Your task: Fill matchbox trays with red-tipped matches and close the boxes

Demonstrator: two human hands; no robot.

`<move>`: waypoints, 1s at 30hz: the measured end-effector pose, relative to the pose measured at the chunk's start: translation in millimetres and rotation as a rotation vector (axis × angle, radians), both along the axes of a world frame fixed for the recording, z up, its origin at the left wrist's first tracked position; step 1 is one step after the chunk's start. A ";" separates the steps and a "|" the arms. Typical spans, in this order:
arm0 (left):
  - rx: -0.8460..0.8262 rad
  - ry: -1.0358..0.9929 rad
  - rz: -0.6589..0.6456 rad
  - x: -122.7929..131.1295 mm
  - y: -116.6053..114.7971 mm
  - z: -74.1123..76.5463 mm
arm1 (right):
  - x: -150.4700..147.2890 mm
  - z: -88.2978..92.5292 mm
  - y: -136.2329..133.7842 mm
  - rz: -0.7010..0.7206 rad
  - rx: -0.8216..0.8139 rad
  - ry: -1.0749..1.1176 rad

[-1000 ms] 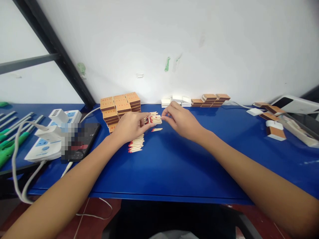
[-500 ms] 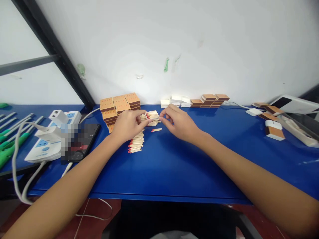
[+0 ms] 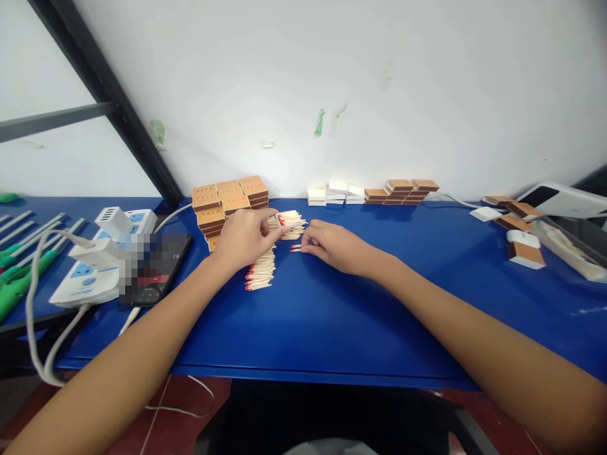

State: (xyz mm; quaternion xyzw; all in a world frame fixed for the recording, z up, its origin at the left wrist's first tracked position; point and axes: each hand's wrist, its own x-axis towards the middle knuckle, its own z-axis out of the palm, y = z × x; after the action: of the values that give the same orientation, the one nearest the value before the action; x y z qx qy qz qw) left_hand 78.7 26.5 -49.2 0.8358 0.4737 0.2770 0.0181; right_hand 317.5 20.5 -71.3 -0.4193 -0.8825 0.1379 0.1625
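Observation:
My left hand is closed on a small white matchbox tray filled with red-tipped matches, thumb and fingers pinching its near end. Lower and to the right, my right hand pinches the pale ends of a few matches at the table surface, their red heads pointing left. A pile of loose matches lies on the table below my left hand, and more matches lie under the tray. Stacked brown matchboxes stand behind my left hand, which partly hides them.
White trays and brown boxes are stacked along the wall. At left on the blue table lie a power strip, a phone and green-handled tools. Several boxes and a white device sit at right.
My right hand has moved down from the tray's right end to the few loose matches on the table and now pinches them. My left hand still holds the tray in place.

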 end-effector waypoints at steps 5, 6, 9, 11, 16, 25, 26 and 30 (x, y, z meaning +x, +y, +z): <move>-0.018 0.039 -0.011 -2.4 2.1 -3.2 | 8.0 7.9 2.6 -0.030 0.059 -0.003; -0.021 0.045 -0.021 -2.4 2.0 -3.5 | 9.6 9.8 3.3 -0.035 0.086 0.014; -0.042 0.054 -0.088 -0.6 0.1 -4.0 | 11.3 13.3 4.7 -0.059 0.174 0.070; -0.057 0.058 -0.140 1.5 -1.9 -4.3 | 9.7 13.1 4.3 -0.083 0.213 0.088; -0.045 0.016 -0.213 4.8 -5.0 -6.0 | 3.0 9.8 0.6 -0.098 0.242 0.087; 0.015 -0.045 -0.044 0.1 0.0 -3.4 | 7.3 12.6 2.0 -0.107 0.267 0.189; 0.023 -0.048 -0.022 -0.5 0.7 -3.0 | 8.0 10.6 3.0 -0.104 0.236 0.166; 0.017 -0.046 0.026 -1.3 1.8 -2.7 | 8.6 1.2 6.4 -0.055 0.042 0.069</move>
State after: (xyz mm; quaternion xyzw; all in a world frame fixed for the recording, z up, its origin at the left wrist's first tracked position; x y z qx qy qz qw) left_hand 77.4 28.3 -51.9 0.8231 0.4818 0.3002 0.0183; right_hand 326.1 26.9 -70.1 -0.4348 -0.8673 0.1292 0.2053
